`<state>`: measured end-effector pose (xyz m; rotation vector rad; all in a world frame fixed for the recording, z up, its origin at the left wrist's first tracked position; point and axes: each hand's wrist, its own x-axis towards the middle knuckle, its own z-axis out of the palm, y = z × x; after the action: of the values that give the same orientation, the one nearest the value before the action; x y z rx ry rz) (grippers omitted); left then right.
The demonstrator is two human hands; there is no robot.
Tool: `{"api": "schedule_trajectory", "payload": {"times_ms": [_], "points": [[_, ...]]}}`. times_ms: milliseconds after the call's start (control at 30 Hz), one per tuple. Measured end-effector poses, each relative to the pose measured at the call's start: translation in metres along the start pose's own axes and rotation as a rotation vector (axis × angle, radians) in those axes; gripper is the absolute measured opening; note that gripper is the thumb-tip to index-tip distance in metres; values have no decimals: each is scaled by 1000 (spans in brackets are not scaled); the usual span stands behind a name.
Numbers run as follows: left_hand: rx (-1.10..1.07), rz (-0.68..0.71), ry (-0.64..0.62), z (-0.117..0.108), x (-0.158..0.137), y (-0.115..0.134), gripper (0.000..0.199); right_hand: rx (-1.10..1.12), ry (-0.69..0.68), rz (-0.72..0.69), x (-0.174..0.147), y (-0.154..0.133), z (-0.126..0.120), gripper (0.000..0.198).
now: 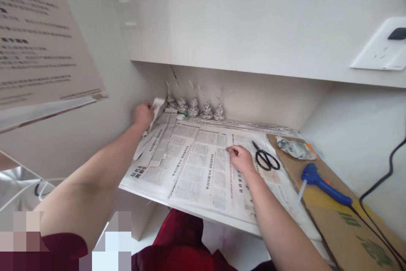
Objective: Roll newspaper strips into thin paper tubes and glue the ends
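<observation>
At the far left of the newspaper-covered desk, my left hand [144,113] is closed on a pale paper strip [158,102] that stands up from its fingers. Below it lie several cut newspaper strips [158,144], fanned and overlapping. My right hand [241,157] rests over the newspaper sheets [196,165], its thumb and forefinger pinched together; whether anything is between them is hidden. Just right of that hand are black-handled scissors [266,159], lying with their blades pointing away.
Several small coiled-paper gourd shapes [193,107] stand along the back wall. Thin rolled paper sticks [247,125] lie in front. On cardboard [342,224] at the right are a blue glue gun [328,188] with its cord and a crumpled plastic packet [296,148]. A drawer front [237,30] overhangs the back.
</observation>
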<state>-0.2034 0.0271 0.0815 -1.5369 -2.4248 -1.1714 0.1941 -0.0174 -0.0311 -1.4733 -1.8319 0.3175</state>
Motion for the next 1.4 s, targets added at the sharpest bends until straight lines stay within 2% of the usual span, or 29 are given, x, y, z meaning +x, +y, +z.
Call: {"api": "schedule_trajectory", "payload": {"times_ms": [100,233,300,400,433,600,800,1033,1100,1167,1267,1400], "points": [[-117,63,-60,-3,3,20,24,14,-2,3,0,2,1,22],[-349,46,-214,15,-17,54,22,24,3,11,0,2,1,22],[-774,-55,-417,27,-37,71,20,24,2,14,-1,0,0,22],[-1126,-236,-711,46,-74,94,18,20,-1,25,-1,-2,0,21],[-1179,-299,-804,51,-85,100,17,20,-1,30,-1,-2,-1,21],[-1259,-412,-1016,82,-127,118,14,32,-9,46,-1,-4,-2,23],[-1302,-417,-1047,105,-147,129,14,57,-18,44,-2,-5,-4,32],[-1342,-377,-1124,112,-163,114,14,138,-9,53,-2,-6,-2,35],[-1351,-329,-1144,116,-166,110,19,306,-16,101,-1,-9,0,40],[-1354,-261,-1151,119,-168,108,26,571,-31,195,1,-13,2,45],[-1343,-171,-1167,123,-170,108,33,908,-88,310,2,-18,6,45],[-1288,-193,-1169,122,-173,110,34,1109,-104,393,3,-19,7,33]]}}
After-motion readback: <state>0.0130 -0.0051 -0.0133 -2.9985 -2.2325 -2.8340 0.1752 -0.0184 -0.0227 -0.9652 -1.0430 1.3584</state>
